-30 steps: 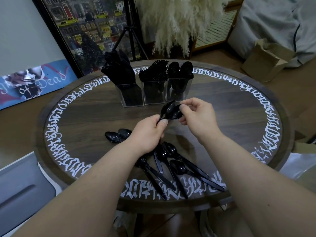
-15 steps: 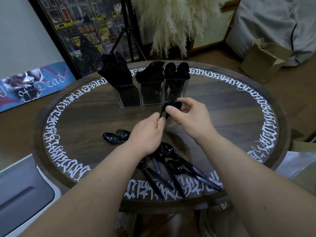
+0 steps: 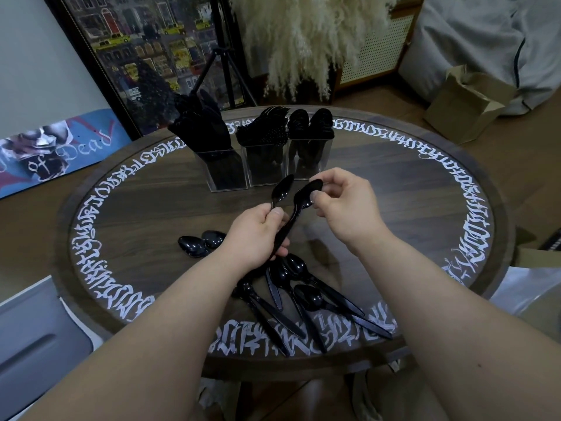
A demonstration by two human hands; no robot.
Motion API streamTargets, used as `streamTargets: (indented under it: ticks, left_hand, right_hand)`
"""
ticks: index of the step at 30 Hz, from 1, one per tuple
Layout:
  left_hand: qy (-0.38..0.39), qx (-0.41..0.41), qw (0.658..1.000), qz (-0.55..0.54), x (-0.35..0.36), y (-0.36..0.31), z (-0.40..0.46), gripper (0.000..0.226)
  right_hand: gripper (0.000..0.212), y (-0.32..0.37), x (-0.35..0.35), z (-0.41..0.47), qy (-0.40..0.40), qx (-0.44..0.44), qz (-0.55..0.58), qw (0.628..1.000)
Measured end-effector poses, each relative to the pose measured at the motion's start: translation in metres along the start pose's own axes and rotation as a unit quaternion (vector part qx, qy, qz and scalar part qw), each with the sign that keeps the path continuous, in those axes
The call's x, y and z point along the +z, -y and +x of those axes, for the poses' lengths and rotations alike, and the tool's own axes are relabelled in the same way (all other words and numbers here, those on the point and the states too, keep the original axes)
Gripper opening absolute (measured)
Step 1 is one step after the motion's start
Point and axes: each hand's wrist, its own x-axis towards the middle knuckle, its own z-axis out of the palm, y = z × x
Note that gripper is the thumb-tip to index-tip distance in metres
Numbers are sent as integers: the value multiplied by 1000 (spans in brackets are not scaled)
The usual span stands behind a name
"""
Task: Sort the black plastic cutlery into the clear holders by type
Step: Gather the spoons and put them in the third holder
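Two spoons at mid-frame: left hand grips handles, right hand pinches one bowl, best lifted straight free.

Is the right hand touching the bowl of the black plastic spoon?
Touching. The head view shows the right hand pinching the bowl of one black plastic spoon between thumb and fingertips, with no gap.

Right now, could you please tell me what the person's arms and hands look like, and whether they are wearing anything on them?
Both forearms are bare along all that shows: no sleeves reach into the frame. The left hand and the right hand are ungloved, and I can see no rings, watch, bracelet or other markings on either. The fingernails that show look short and unpainted.
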Motion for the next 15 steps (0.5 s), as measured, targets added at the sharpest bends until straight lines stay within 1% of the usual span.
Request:
streamTargets:
  ticks: [3,6,8,11,15]
  left_hand:
    - [22,29,998,57,0,2,1,38]
    - [47,64,992,101,4,0,-2,43]
    - [45,85,988,118,4,-2,-2,40]
    - [33,111,984,135,1,-4,-2,33]
    - [16,116,978,174,-1,-2,-1,31]
  right_hand:
    - [26,1,4,-1,5,-13,4,1000]
    - [26,1,7,0,-21,-30,-16,999]
    - [26,2,8,-1,-39,-58,-55,996]
    - [35,3,6,-3,-42,-95,-130,986]
    - [30,-1,6,-4,-11,-87,-139,986]
